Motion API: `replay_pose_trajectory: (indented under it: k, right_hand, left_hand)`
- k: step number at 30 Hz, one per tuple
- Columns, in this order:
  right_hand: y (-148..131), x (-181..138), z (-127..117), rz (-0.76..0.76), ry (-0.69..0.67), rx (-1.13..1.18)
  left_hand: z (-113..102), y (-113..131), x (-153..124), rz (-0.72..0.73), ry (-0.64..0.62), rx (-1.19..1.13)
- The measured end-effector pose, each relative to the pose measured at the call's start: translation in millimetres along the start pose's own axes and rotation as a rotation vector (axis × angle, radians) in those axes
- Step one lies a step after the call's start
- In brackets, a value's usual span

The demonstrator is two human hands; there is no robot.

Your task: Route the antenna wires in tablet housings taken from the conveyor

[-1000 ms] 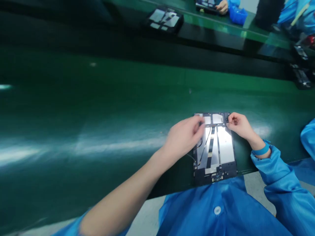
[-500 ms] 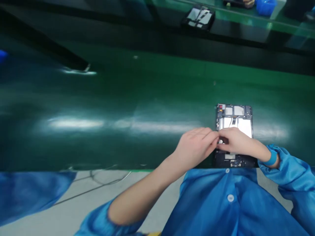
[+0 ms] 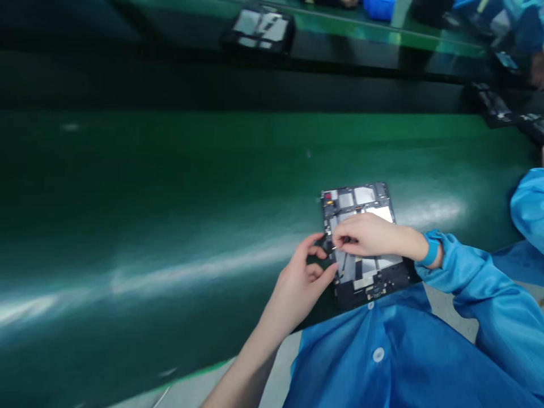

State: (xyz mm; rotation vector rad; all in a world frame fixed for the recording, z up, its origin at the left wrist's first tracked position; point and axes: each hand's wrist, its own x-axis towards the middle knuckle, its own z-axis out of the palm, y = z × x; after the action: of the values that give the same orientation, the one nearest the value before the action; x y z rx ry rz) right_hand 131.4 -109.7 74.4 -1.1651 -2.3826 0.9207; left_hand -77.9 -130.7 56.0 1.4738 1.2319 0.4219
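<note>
An opened tablet (image 3: 361, 198), back cover off, lies on the green belt (image 3: 170, 187) near its front edge, showing silver plates and dark circuit boards. My left hand (image 3: 304, 277) curls against the tablet's left edge, fingers bent. My right hand (image 3: 368, 235) reaches across the middle of the tablet, its fingertips pinched together on a small part by the left edge, too small to name. A blue band circles my right wrist, and blue sleeves cover both arms.
Another opened tablet (image 3: 259, 25) lies on a far bench beyond a dark gap. Dark devices (image 3: 495, 105) sit at the far right. A co-worker's blue sleeve (image 3: 527, 207) shows at the right edge. Grey floor lies below the belt's front edge.
Both hands stayed on the tablet while the view swung left and back. My right hand shifted from the tablet's top right corner to its left middle; my left dropped to the left edge.
</note>
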Motion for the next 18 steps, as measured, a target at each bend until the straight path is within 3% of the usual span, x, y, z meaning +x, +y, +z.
replay_pose_trajectory:
  k: [6,14,18]
  right_hand:
    - [2.9,12.5,-3.7,-0.036,-0.049,-0.072]
    - [8.9,14.8,-0.7,-0.057,-0.034,0.016]
    - [16.3,14.2,5.1,-0.101,0.036,0.067]
  left_hand:
    - [2.6,2.3,7.6,-0.142,-0.052,-0.163]
    - [5.8,8.9,3.9,-0.159,-0.049,-0.237]
    - [8.3,9.2,0.8,-0.155,-0.064,-0.257]
